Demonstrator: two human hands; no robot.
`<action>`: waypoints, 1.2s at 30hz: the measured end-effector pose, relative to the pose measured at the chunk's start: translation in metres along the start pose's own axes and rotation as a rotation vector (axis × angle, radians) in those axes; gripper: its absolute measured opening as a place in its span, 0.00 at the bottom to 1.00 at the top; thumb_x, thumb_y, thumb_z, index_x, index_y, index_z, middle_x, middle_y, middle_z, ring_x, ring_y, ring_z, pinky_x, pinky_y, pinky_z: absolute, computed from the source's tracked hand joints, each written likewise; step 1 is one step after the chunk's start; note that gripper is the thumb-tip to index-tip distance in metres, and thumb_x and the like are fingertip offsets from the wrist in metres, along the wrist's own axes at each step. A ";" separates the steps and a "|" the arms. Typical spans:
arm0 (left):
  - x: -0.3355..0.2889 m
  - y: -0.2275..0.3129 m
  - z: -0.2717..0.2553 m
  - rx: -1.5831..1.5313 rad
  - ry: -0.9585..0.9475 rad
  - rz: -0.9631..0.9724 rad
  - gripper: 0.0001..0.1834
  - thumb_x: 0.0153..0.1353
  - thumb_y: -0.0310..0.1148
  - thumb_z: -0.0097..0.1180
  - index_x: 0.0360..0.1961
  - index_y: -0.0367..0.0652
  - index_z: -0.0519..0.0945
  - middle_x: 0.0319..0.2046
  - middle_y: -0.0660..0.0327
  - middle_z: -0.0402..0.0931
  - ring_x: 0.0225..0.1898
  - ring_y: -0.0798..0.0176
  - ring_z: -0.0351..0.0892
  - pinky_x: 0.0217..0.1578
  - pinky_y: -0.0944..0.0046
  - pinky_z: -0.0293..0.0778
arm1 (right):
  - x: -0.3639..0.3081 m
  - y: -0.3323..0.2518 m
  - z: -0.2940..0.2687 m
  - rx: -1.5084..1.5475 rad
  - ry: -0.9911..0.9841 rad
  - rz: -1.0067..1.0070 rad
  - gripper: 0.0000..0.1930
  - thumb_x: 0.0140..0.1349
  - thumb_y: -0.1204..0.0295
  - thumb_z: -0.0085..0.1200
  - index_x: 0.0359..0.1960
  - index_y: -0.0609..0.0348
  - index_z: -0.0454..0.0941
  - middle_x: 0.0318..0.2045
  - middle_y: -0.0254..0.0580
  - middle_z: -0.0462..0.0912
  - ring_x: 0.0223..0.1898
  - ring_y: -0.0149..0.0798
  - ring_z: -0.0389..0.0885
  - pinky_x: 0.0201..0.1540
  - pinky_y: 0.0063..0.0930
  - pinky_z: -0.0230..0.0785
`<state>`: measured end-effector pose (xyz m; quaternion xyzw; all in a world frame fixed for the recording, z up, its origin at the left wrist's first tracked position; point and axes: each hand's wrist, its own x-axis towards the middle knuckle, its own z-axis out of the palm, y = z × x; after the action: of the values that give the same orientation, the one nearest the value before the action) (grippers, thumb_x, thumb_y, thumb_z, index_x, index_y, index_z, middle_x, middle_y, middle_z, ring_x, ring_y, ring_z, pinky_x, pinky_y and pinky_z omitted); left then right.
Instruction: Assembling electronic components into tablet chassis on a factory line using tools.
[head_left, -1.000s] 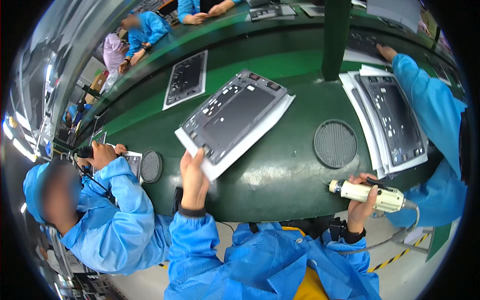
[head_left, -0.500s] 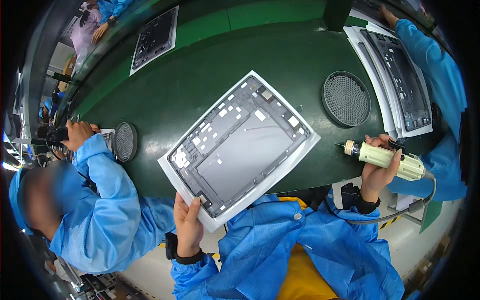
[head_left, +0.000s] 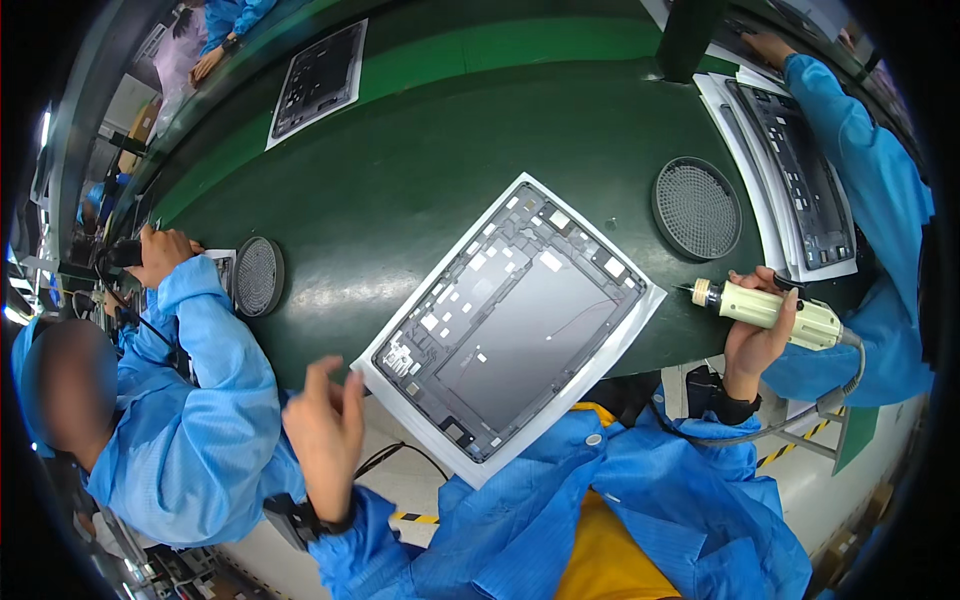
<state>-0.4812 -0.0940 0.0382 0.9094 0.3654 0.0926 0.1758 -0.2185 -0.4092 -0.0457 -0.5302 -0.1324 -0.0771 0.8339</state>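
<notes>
Landmark: right round tray, grey, gridded, standing on 1 green workbench.

Hands: 2, bare. Left hand lies well left of the landmark and nearer the person; fingers spread apart, thumb tip just beside the white sheet, contact cannot be told. Right hand is on the near side of the landmark, fingers wrapped round 1 cream electric screwdriver, bit pointing left; 1 grey cable loops from its rear.

Work: 1 grey panel on 1 white sheet, left of the landmark and toward the person, set aslant, near corner overlapping the bench's front edge in this view. Small white patches on panel: many, too fine to count exactly.

Surroundings: round trays, 2 in all; second, left round tray, well left of the landmark. Far panel, 1, darker, beyond and well left of it. Panel stack, 1, just right of it; layers not countable. Green post, 1, beyond it. Nearby co-workers, 2: left co-worker's hand far left of the landmark, right co-worker's sleeve to its right, past the stack
</notes>
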 end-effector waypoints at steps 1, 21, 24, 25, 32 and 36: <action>0.022 0.012 -0.002 -0.007 0.038 0.049 0.10 0.53 0.31 0.56 0.33 0.37 0.73 0.11 0.56 0.69 0.12 0.53 0.70 0.15 0.60 0.63 | -0.001 -0.002 -0.003 -0.019 0.012 -0.010 0.24 0.64 0.56 0.33 0.41 0.70 0.68 0.26 0.47 0.73 0.34 0.44 0.74 0.48 0.42 0.63; 0.232 0.106 0.089 -0.298 -0.524 1.046 0.05 0.50 0.28 0.57 0.26 0.38 0.75 0.24 0.61 0.67 0.24 0.65 0.66 0.26 0.68 0.64 | 0.001 -0.005 0.007 0.021 0.097 0.025 0.22 0.63 0.57 0.36 0.39 0.67 0.69 0.23 0.45 0.74 0.29 0.39 0.74 0.44 0.39 0.66; 0.239 0.078 0.085 -0.336 -0.331 0.909 0.05 0.50 0.26 0.55 0.24 0.36 0.74 0.22 0.60 0.66 0.24 0.66 0.67 0.25 0.68 0.62 | 0.003 -0.006 0.011 0.031 0.118 0.025 0.19 0.63 0.59 0.38 0.39 0.67 0.68 0.21 0.46 0.73 0.26 0.38 0.74 0.40 0.37 0.70; 0.241 0.071 0.087 -0.377 -0.272 0.862 0.04 0.49 0.25 0.56 0.23 0.36 0.74 0.22 0.61 0.65 0.23 0.68 0.65 0.24 0.70 0.61 | 0.005 -0.006 0.013 0.016 0.120 0.036 0.19 0.63 0.59 0.38 0.39 0.67 0.68 0.21 0.45 0.73 0.26 0.38 0.74 0.40 0.37 0.70; 0.219 0.070 0.090 -0.419 -0.139 0.653 0.05 0.47 0.24 0.58 0.22 0.34 0.74 0.17 0.60 0.63 0.19 0.67 0.63 0.21 0.69 0.60 | 0.040 -0.043 0.053 -0.037 -0.146 -0.110 0.22 0.59 0.61 0.47 0.46 0.71 0.65 0.21 0.34 0.68 0.26 0.29 0.70 0.41 0.32 0.70; 0.205 0.069 0.090 -0.429 -0.201 0.569 0.05 0.48 0.24 0.56 0.22 0.34 0.73 0.18 0.66 0.63 0.21 0.74 0.60 0.22 0.73 0.56 | 0.080 -0.064 0.092 0.110 -0.270 -0.101 0.23 0.60 0.62 0.44 0.46 0.74 0.66 0.19 0.32 0.67 0.24 0.27 0.68 0.34 0.25 0.70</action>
<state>-0.2645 -0.0204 -0.0098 0.9216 0.0512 0.1224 0.3648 -0.1720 -0.3518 0.0709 -0.4818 -0.2738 -0.0399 0.8315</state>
